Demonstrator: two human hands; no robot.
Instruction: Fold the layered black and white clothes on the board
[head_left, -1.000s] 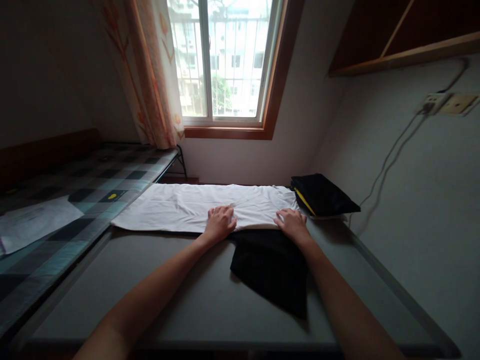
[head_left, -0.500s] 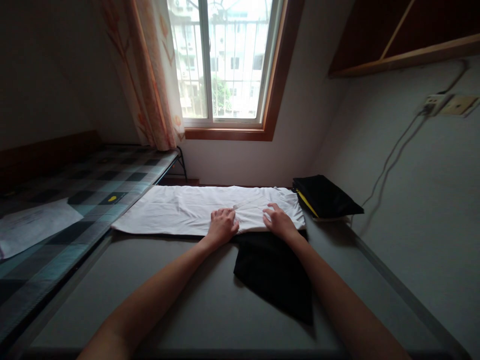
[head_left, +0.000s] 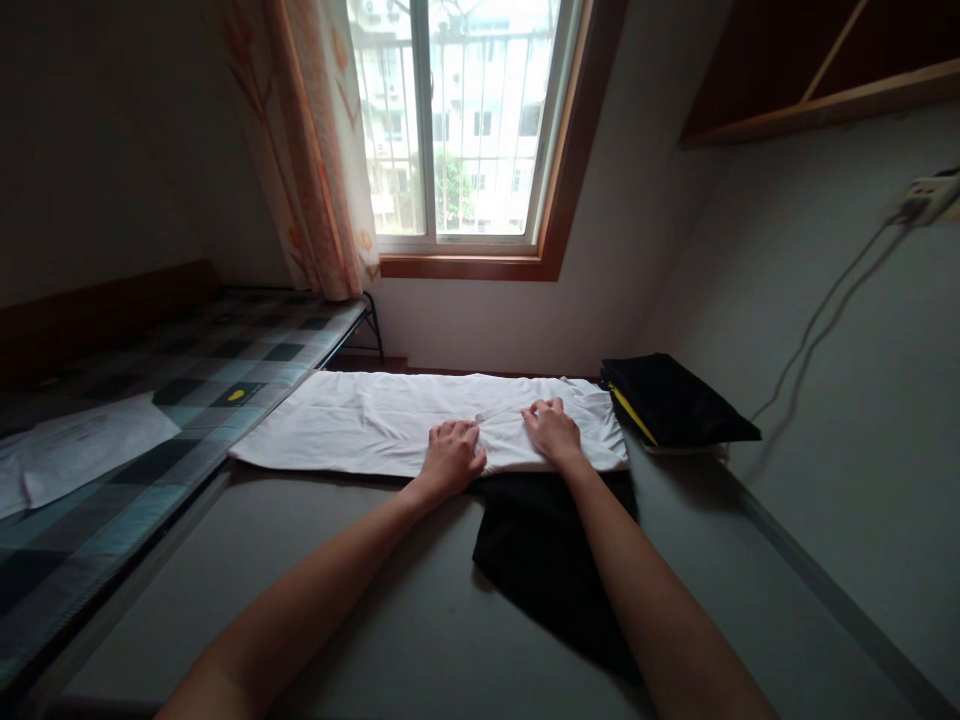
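A garment lies folded lengthwise on the grey table, its white cloth [head_left: 360, 420] in a long strip across the far part. A black sleeve-like piece [head_left: 540, 570] sticks out from under it toward me, partly behind my right forearm. My left hand [head_left: 452, 455] rests on the white cloth near its front edge, fingers stretched out and lying flat. To the right of it, my right hand [head_left: 553, 432] has its fingers bent, thumb and fingertips drawn together on the white cloth. A slanting crease runs between the two hands.
Black folded cloth with a yellow edge [head_left: 679, 400] sits at the table's back right by the wall. On the left is a bed with a checked cover [head_left: 225, 370], holding a paper sheet [head_left: 97, 450]. A cable [head_left: 810, 330] hangs along the right wall. A window [head_left: 457, 120] is ahead.
My right hand has shifted slightly left relative to the white cloth, and its fingers have drawn closer together. My left hand stays flat. The view has turned a little to the left.
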